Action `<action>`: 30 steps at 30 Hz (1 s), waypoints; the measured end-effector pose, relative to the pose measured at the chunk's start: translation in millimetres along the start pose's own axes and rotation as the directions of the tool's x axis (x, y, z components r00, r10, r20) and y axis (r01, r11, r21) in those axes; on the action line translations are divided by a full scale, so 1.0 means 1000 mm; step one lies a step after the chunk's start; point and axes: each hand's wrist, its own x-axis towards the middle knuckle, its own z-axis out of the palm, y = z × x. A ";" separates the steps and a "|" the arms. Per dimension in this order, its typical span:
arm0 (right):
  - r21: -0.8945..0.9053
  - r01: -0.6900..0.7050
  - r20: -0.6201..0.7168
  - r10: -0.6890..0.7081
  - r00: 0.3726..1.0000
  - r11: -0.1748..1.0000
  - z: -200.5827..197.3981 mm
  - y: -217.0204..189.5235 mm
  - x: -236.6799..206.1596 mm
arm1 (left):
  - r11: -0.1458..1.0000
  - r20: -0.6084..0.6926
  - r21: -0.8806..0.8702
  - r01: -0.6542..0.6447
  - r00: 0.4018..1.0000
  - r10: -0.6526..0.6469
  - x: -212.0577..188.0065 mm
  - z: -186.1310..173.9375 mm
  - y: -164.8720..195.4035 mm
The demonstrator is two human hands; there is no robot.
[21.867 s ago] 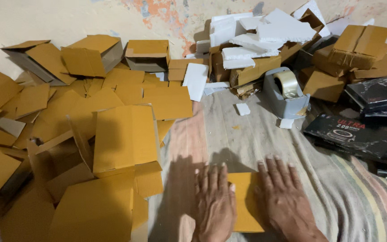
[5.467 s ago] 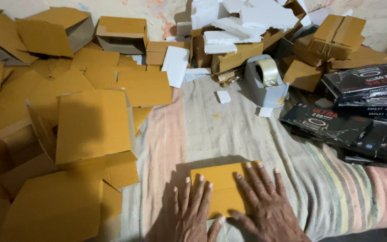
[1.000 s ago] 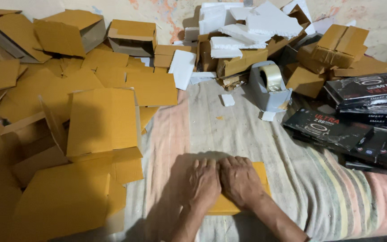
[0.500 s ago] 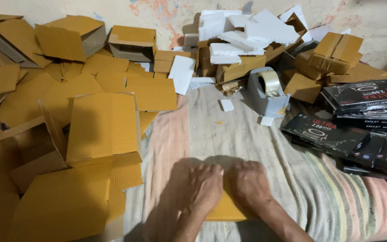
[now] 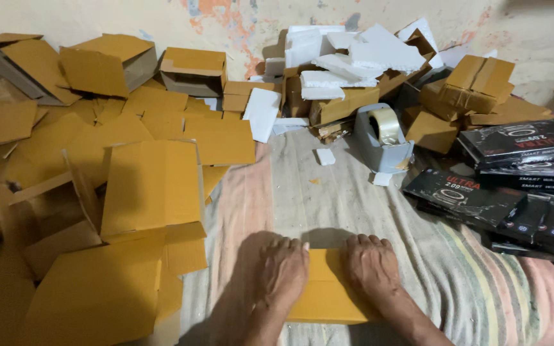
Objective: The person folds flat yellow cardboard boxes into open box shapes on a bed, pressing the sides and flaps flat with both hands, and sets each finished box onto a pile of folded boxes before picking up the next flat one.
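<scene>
Left: heap of flattened and half-folded brown cardboard boxes (image 5: 149, 186). Far centre: white foam pieces (image 5: 354, 57) stacked on more cartons. Grey tape dispenser (image 5: 385, 138) mid-right, on striped cloth (image 5: 456, 269). Black product boxes (image 5: 514, 179) stacked far right.

Illumination is dim and warm, strongest at the centre and falling off toward the corners. Soft shadows lie ahead of both hands (image 5: 328, 272). Focus is fair; edges show slight wide-angle stretching.
</scene>
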 end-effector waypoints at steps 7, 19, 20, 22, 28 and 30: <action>0.196 0.124 -0.015 -0.124 0.992 0.973 0.008 -0.021 0.010 | 0.997 -0.117 -0.054 -0.057 0.992 0.050 -0.002 0.019 0.022; -0.065 -0.134 0.198 0.144 0.969 0.989 -0.033 -0.015 -0.027 | 0.984 0.125 -0.150 0.100 0.989 -0.081 -0.026 -0.023 0.023; -0.023 -0.087 0.135 0.089 0.987 0.996 -0.039 -0.017 -0.033 | 0.984 0.032 -0.173 -0.046 0.998 0.053 -0.039 -0.028 0.022; 0.018 0.060 0.027 -0.060 0.998 0.998 -0.046 -0.022 -0.041 | 0.970 0.069 -0.209 -0.122 0.988 0.139 -0.058 -0.035 0.016; -0.085 0.401 -0.157 -0.409 0.899 0.912 -0.049 -0.039 -0.050 | 0.917 0.156 -0.074 -0.391 0.904 0.398 -0.077 -0.043 0.002; -0.041 0.332 0.349 -0.298 0.889 0.942 -0.041 -0.044 -0.051 | 0.904 0.089 -0.095 -0.418 0.901 0.426 -0.075 -0.043 0.002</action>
